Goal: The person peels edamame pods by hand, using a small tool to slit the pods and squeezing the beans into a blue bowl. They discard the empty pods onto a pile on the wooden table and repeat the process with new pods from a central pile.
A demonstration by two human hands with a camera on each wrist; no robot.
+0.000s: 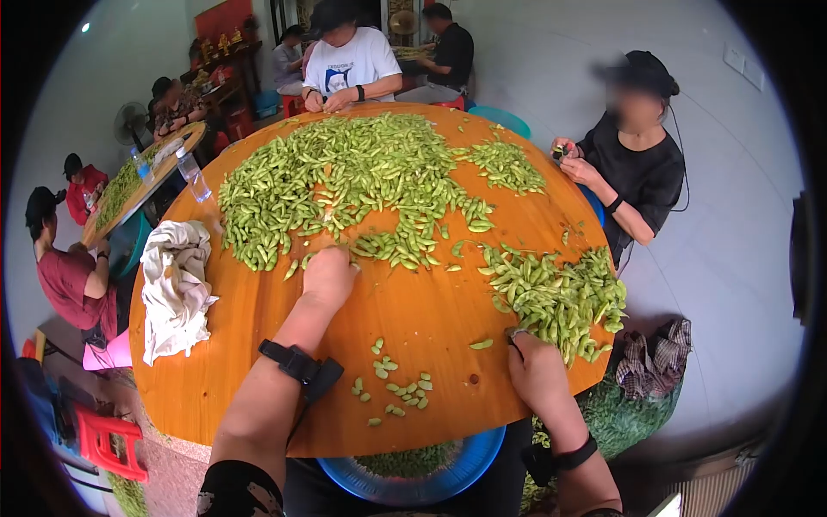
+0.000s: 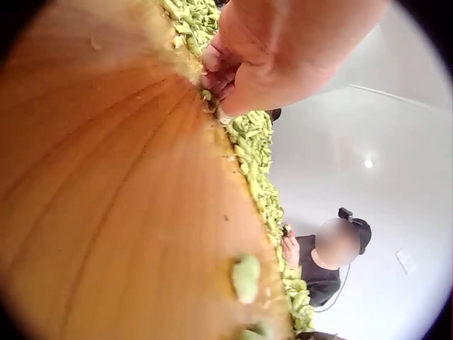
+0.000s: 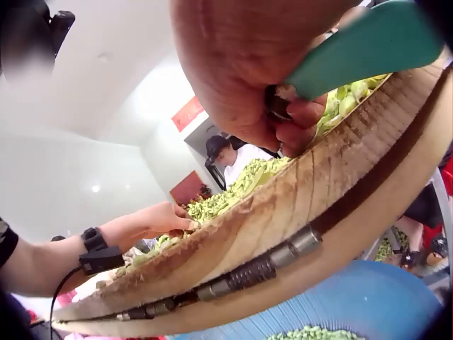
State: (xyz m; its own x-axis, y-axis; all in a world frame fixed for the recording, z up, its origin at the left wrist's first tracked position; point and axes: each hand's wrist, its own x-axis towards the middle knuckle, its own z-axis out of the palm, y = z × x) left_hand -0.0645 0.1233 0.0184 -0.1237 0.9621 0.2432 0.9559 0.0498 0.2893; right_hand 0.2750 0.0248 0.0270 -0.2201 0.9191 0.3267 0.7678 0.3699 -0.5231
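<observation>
Head view: blue basin (image 1: 475,457) holds green beans (image 1: 405,462); left grip (image 1: 329,274) pinches pods (image 1: 345,172), right grip (image 1: 536,370) clasps teal handle (image 3: 368,42).

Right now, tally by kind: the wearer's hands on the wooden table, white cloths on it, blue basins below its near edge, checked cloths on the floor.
Hands: 2 (left hand, right hand)
White cloth: 1
Blue basin: 1
Checked cloth: 1
Total: 5

Bare forearms, black straps on both wrists
Left strap (image 1: 295,364) is chunky and trails a thin cable (image 3: 65,280); right strap (image 1: 575,454) is plain; dark patterned sleeve (image 1: 239,493).
</observation>
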